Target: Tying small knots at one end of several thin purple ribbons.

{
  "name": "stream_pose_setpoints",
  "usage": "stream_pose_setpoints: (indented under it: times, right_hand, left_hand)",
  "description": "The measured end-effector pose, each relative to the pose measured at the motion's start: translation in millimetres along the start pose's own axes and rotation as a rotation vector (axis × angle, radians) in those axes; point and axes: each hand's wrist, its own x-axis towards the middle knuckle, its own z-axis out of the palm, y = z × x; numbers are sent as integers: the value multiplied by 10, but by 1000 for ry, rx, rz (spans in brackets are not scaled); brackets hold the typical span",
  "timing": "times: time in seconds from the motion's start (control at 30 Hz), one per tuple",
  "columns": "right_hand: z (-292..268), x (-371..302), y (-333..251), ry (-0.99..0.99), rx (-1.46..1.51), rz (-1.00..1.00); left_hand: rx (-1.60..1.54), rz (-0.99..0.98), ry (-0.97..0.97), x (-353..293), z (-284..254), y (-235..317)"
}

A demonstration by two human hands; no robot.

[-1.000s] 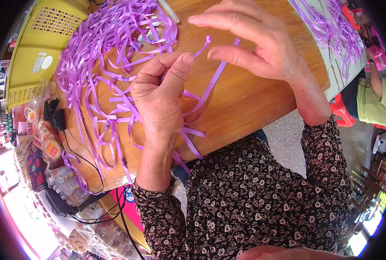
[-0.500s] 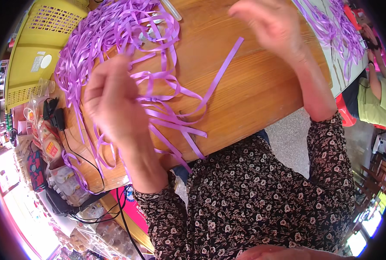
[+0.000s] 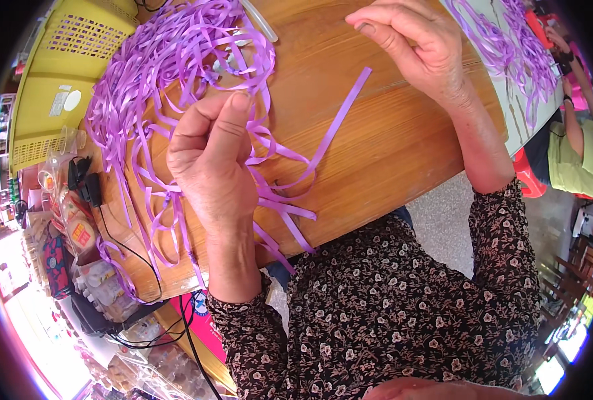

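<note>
My left hand (image 3: 210, 160) is raised over the round wooden table (image 3: 390, 153) with thumb and fingers pinched on several purple ribbon strips (image 3: 276, 200) that hang down toward my lap. One long strip (image 3: 336, 127) runs from that bunch up to a free cut end just below my right hand (image 3: 410, 47). The right hand hovers over the far side of the table, fingers loosely curled, with nothing visible in it. A big loose pile of purple ribbon (image 3: 170, 60) lies on the table beyond my left hand.
A yellow plastic basket (image 3: 63, 67) stands at the far left. Black plugs and cables (image 3: 86, 180) and snack packets (image 3: 76, 233) crowd the table's left edge. More purple ribbon (image 3: 503, 40) lies on a pale table at right, where another person (image 3: 576, 140) sits by a red stool (image 3: 526, 177).
My left hand swung out left, then came back to the middle still gripping the strips. My right hand lifted away to the far right, and the long strip's end now lies free.
</note>
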Motion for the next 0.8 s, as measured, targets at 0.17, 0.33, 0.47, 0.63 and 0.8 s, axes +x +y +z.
stream_pose_setpoints:
  times: [0.17,0.33,0.47,0.63,0.8]
  right_hand:
    - [238,-52,386,171,43,-314]
    - [262,-192,107,-169,5,-68]
    - [511,-306,-36,-307,224,-92]
    - [781,-244,-363,-344,538,-36]
    - [867,-192,-693,-419,1198,203]
  left_hand:
    - [5,-1,-54,-5,15,-31]
    - [8,-2,-51,-32,-17,-40]
    - [-109,-19,-96,-62,16,-26]
    - [-355,6,-216,-114,108,79]
    - [-408,149,-360,-175,245,344]
